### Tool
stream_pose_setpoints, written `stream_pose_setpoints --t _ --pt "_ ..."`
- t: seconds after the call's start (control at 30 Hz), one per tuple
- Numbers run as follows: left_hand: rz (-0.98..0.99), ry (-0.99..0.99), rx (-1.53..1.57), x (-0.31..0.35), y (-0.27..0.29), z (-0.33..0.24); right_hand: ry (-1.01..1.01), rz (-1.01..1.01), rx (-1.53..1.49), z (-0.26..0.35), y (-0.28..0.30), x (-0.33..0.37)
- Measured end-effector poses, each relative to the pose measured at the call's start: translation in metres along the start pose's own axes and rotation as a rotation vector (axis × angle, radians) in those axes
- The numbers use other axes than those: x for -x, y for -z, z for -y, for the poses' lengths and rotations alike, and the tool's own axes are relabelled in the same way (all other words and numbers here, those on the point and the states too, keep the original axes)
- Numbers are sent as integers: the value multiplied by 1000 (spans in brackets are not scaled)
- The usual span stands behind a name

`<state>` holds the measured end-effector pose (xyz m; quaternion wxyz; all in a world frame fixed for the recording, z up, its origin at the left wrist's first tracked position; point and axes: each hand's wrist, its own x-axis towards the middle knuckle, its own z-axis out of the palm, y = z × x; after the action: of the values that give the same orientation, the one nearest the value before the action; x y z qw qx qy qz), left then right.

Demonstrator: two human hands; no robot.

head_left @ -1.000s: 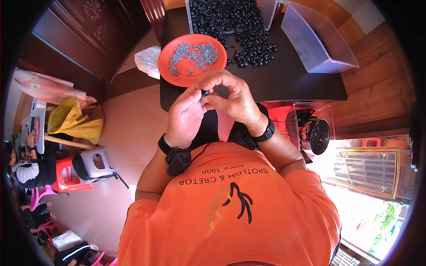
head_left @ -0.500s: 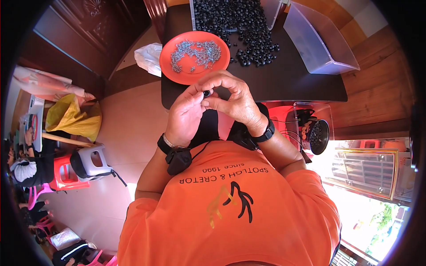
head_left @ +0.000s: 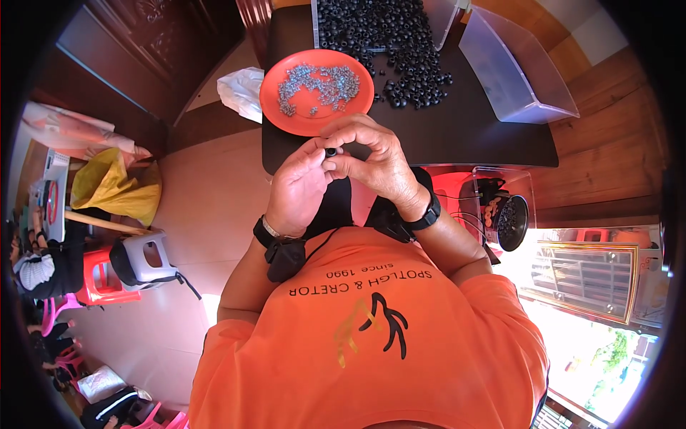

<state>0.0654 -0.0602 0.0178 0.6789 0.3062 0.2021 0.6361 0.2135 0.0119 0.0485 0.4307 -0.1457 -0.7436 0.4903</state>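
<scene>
A small black ring-shaped piece is pinched between the thumb and fingers of my left hand, just off the table's near edge. From the other side my right hand curls in, its thumb and forefinger closed at the same piece. What the right fingertips hold, if anything, is too small to make out. Beyond the hands lies an orange-red plate with many tiny silvery metal parts scattered on it. To its right spreads a heap of similar black pieces, spilling from a clear plastic bin.
On the dark table a second translucent bin stands at the right edge. A white plastic bag is left of the plate. Below the table's right side sits a clear box with a round black container. Stools and people are far left.
Both hands keep nearly the same pose around the black piece. The view has shifted only slightly.
</scene>
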Motion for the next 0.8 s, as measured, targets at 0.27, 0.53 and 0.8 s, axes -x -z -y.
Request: stream_pose_setpoints --t 0.27,0.53,0.8 --pt "-80 12 -43 10 5 -11 -58 38 465 6 39 -44" --pt "-159 11 -18 14 11 -17 -9 407 853 -42 38 -90" --pt "-160 -1 6 18 16 -23 84 446 1235 -72 22 -102"
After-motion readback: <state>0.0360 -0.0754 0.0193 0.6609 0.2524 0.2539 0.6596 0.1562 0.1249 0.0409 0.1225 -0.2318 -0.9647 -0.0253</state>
